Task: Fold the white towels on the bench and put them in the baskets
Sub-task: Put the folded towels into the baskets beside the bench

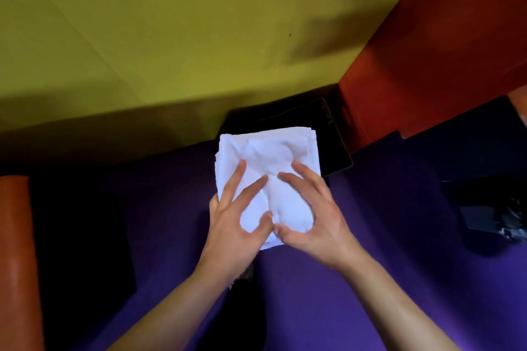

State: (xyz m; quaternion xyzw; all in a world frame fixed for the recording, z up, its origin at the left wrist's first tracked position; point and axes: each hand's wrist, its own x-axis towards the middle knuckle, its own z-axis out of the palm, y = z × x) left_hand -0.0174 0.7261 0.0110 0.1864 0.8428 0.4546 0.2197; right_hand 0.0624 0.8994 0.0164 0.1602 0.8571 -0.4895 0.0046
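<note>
Over the purple bench [356,279], both hands carry a folded white towel [268,157], its far edge reaching above the dark basket [336,134] that sits against the yellow wall [142,37]. The left hand [236,222] and the right hand [316,219] each lie on top with fingers spread and thumbs tucked at the near edge, so each appears to pinch the towel between thumb and fingers.

The main risk, as I judge it, is the stack slipping apart: the grip sits only at the near end, so the unsupported far layers could sag or fan open as the towel goes down, and a corner might catch the basket's rim and undo the fold.

The towel is a squarish wad of several layers, edges roughly aligned at the top right, its upper face creased and rumpled.
</note>
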